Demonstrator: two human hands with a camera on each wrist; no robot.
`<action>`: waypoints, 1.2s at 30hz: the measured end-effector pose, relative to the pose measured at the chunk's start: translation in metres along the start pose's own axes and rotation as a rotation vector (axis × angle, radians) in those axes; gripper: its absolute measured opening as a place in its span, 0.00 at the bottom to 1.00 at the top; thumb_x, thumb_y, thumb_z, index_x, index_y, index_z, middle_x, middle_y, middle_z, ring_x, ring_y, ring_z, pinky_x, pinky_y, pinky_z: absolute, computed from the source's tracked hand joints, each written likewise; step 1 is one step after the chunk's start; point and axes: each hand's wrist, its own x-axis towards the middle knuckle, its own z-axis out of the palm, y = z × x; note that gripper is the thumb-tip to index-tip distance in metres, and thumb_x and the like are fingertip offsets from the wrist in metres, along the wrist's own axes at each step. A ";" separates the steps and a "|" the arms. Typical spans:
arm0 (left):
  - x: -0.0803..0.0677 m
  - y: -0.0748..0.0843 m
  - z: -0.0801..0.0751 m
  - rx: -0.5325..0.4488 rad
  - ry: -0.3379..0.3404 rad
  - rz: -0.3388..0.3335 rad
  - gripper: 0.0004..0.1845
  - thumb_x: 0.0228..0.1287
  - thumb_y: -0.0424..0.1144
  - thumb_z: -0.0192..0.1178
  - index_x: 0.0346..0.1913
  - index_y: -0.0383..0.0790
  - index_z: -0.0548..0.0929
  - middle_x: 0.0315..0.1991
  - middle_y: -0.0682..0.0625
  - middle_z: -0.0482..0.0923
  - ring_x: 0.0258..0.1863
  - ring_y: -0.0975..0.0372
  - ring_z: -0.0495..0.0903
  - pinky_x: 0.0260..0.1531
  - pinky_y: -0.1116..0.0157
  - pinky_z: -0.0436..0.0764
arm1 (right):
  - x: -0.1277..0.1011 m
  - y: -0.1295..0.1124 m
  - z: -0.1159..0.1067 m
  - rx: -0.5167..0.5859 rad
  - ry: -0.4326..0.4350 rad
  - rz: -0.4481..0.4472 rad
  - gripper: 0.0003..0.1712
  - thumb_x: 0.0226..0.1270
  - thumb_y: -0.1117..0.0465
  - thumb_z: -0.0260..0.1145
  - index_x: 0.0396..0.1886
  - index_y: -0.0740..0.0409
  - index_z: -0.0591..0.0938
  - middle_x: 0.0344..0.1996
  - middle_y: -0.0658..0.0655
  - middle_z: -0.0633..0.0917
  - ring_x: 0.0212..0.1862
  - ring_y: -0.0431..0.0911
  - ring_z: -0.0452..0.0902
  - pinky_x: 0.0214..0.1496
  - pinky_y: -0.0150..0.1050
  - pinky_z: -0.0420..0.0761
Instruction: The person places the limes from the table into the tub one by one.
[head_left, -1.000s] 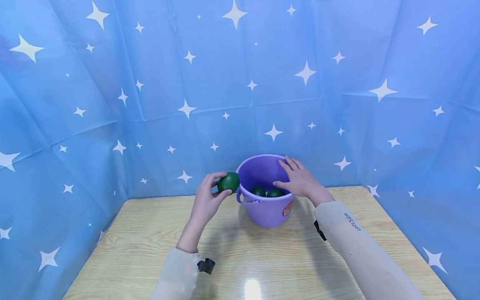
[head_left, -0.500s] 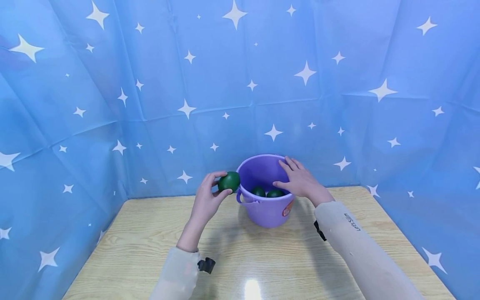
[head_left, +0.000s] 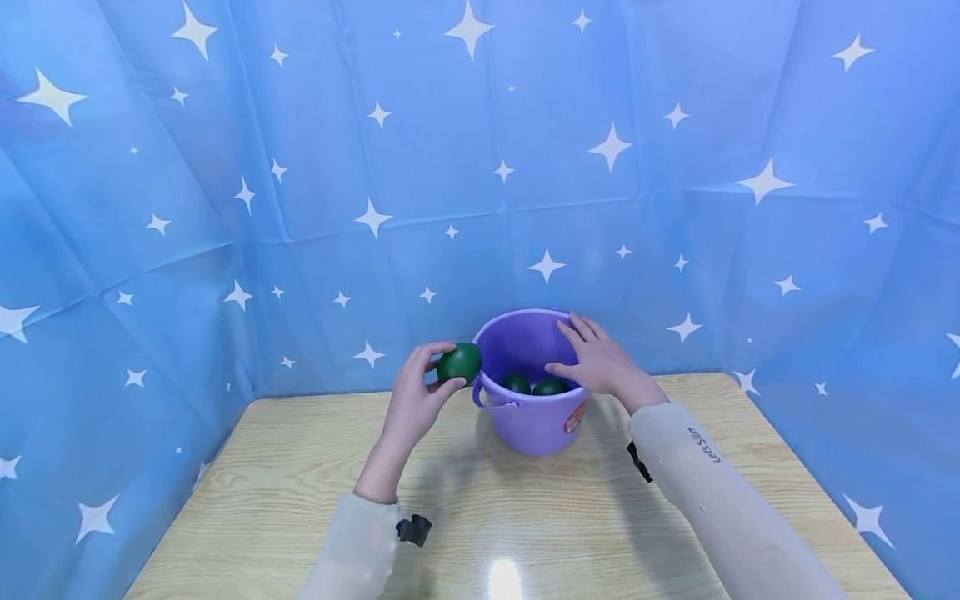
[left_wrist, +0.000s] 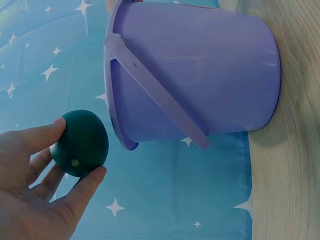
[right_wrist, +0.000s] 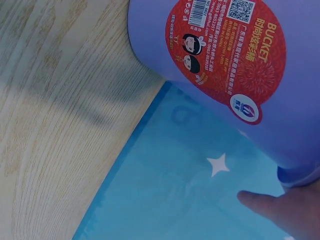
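My left hand (head_left: 415, 396) pinches a dark green, egg-shaped fruit (head_left: 459, 363) between thumb and fingers. It holds the fruit in the air by the left side of the purple bucket's rim. A small pale spot shows on the fruit (left_wrist: 82, 145) in the left wrist view. The purple bucket (head_left: 534, 425) stands upright on the table, with two similar green fruits (head_left: 551, 386) visible inside. My right hand (head_left: 603, 362) rests on the bucket's right rim, fingers spread and mostly straight. Only part of that hand (right_wrist: 295, 210) shows in the right wrist view.
The wooden table (head_left: 300, 467) reaches back to a blue curtain (head_left: 337, 183) with white stars, close behind the bucket. The bucket's handle (left_wrist: 160, 95) hangs down on its left side. A red label (right_wrist: 230, 55) is on its right side.
My left hand and the fruit have edged very slightly to the right. The right hand and the bucket stay in place.
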 end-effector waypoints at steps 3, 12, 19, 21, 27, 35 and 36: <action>0.000 0.001 0.000 -0.003 0.002 0.005 0.24 0.62 0.31 0.68 0.61 0.41 0.77 0.61 0.43 0.74 0.60 0.46 0.79 0.52 0.57 0.86 | 0.000 0.000 0.000 0.001 0.000 -0.002 0.49 0.71 0.38 0.58 0.80 0.59 0.51 0.80 0.67 0.46 0.79 0.67 0.39 0.77 0.70 0.48; 0.002 0.002 0.003 -0.018 -0.005 0.012 0.25 0.61 0.31 0.69 0.61 0.41 0.77 0.62 0.43 0.74 0.61 0.46 0.79 0.52 0.58 0.86 | -0.001 0.001 0.000 0.005 0.009 -0.006 0.50 0.71 0.37 0.58 0.80 0.59 0.51 0.80 0.68 0.47 0.79 0.68 0.39 0.77 0.70 0.48; 0.003 0.005 0.005 -0.028 -0.003 0.015 0.25 0.61 0.31 0.69 0.61 0.41 0.77 0.61 0.43 0.74 0.60 0.46 0.79 0.52 0.58 0.86 | -0.001 0.000 0.001 0.014 0.008 -0.002 0.50 0.71 0.39 0.59 0.80 0.59 0.51 0.80 0.68 0.47 0.79 0.68 0.39 0.77 0.70 0.48; 0.004 0.005 0.006 -0.028 0.000 0.018 0.24 0.61 0.31 0.69 0.60 0.41 0.77 0.61 0.44 0.75 0.60 0.46 0.79 0.52 0.58 0.86 | -0.001 0.000 0.000 0.015 0.006 0.000 0.49 0.71 0.39 0.59 0.80 0.59 0.51 0.80 0.68 0.47 0.79 0.68 0.39 0.77 0.70 0.48; 0.006 0.006 0.008 -0.027 -0.002 0.025 0.24 0.61 0.31 0.68 0.60 0.41 0.77 0.61 0.44 0.75 0.60 0.46 0.79 0.51 0.57 0.86 | -0.001 -0.001 0.000 0.017 0.009 0.001 0.49 0.72 0.40 0.59 0.80 0.59 0.52 0.80 0.68 0.47 0.79 0.68 0.39 0.77 0.70 0.48; 0.007 0.009 0.010 -0.024 -0.007 0.022 0.24 0.62 0.30 0.68 0.61 0.41 0.77 0.62 0.44 0.75 0.62 0.46 0.78 0.53 0.55 0.86 | -0.002 -0.001 0.000 0.012 0.011 -0.006 0.50 0.71 0.39 0.59 0.80 0.59 0.52 0.80 0.68 0.47 0.79 0.68 0.39 0.76 0.71 0.49; 0.007 0.010 0.011 -0.022 -0.007 0.023 0.24 0.62 0.30 0.68 0.61 0.41 0.77 0.62 0.44 0.75 0.62 0.46 0.78 0.53 0.55 0.86 | -0.001 -0.001 0.000 0.012 0.011 -0.007 0.50 0.71 0.39 0.59 0.80 0.59 0.52 0.80 0.68 0.47 0.79 0.68 0.39 0.76 0.71 0.49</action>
